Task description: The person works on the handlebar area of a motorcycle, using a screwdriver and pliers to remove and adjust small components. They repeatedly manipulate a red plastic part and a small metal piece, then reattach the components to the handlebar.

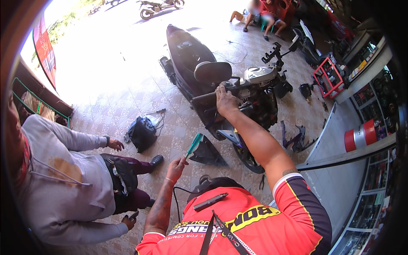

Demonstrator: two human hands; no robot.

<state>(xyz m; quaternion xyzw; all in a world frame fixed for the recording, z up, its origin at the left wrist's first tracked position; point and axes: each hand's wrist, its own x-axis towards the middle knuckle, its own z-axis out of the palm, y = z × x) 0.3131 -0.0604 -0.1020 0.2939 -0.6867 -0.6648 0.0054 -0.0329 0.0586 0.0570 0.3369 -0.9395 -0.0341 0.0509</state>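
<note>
Motorbike (191, 81) stands near black bag (143, 135), left fingers (183, 161) gripping green object (194, 143), right fingers (221, 92) outstretched.

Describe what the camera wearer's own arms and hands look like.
Both the left hand and right hand are ungloved, with bare forearms. A thin, pale band circles the left wrist. The short right sleeve is red with a dark panel, yellow piping and white edging; a dark mark, perhaps a tattoo, shows beside it.
</note>
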